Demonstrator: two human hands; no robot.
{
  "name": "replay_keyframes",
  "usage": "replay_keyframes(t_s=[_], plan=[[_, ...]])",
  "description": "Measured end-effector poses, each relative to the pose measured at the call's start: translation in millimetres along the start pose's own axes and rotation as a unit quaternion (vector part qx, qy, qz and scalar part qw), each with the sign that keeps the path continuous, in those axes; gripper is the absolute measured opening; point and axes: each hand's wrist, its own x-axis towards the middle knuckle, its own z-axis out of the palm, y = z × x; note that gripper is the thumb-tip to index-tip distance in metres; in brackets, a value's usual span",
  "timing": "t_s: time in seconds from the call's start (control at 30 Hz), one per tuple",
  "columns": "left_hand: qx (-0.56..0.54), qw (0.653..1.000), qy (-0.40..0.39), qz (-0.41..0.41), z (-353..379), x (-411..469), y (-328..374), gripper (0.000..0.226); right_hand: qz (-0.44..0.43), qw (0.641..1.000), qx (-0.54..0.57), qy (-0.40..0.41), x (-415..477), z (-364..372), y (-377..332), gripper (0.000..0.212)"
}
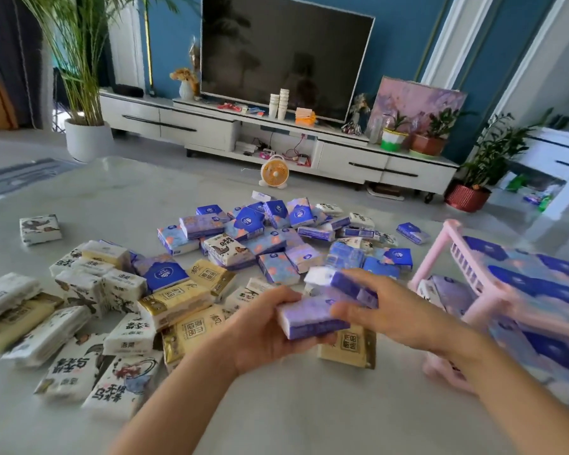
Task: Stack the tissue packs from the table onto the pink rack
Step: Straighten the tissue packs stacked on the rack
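Above the grey table (pixel 293 412), my left hand (pixel 263 333) grips a purple tissue pack (pixel 309 318) from below. My right hand (pixel 388 310) comes in from the right, its fingers closed over that pack and a second purple pack (pixel 349 284) on top of it. The pink rack (pixel 457 267) stands at the table's right edge. Blue and purple packs (pixel 546 284) lie on its top shelf and more sit on the shelf below. Several loose packs cover the table: blue ones (pixel 276 231) in the middle, white and yellow ones (pixel 112 307) at the left.
A lone white pack (pixel 40 228) lies apart at the far left. A yellow pack (pixel 349 349) sits right under my hands. Beyond the table are a small orange fan (pixel 275 173) on the floor, a white TV cabinet (pixel 276 133) and potted plants (pixel 470 192).
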Motion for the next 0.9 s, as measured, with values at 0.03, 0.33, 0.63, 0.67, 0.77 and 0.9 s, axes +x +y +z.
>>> replay_keyframes(t_s=[0.03,0.33,0.63,0.67,0.77,0.9], plan=[[0.049,0.998,0.042,0.017,4.0,-2.4,-2.9,0.024,0.012,0.998,0.009,0.063,-9.7,-2.2,0.0,0.023],[-0.009,0.981,0.124,0.150,29.6,-43.6,-31.1,0.019,0.044,0.930,0.278,0.238,-84.7,-22.5,15.7,0.034],[0.189,0.949,0.058,0.246,108.7,-31.4,-29.8,0.050,0.001,0.868,0.359,0.342,-122.4,-83.5,43.6,0.019],[0.211,0.940,0.056,0.261,123.2,-26.1,-28.7,0.051,-0.007,0.856,0.356,0.375,-127.7,-96.4,49.3,0.023],[0.253,0.917,0.043,0.306,172.9,-4.9,-26.4,0.043,-0.019,0.818,0.292,0.495,-151.0,-133.3,70.1,0.033],[0.300,0.881,0.031,0.364,236.4,39.6,-28.4,0.021,0.059,0.788,0.131,0.599,-180.9,-168.9,107.4,0.037]])
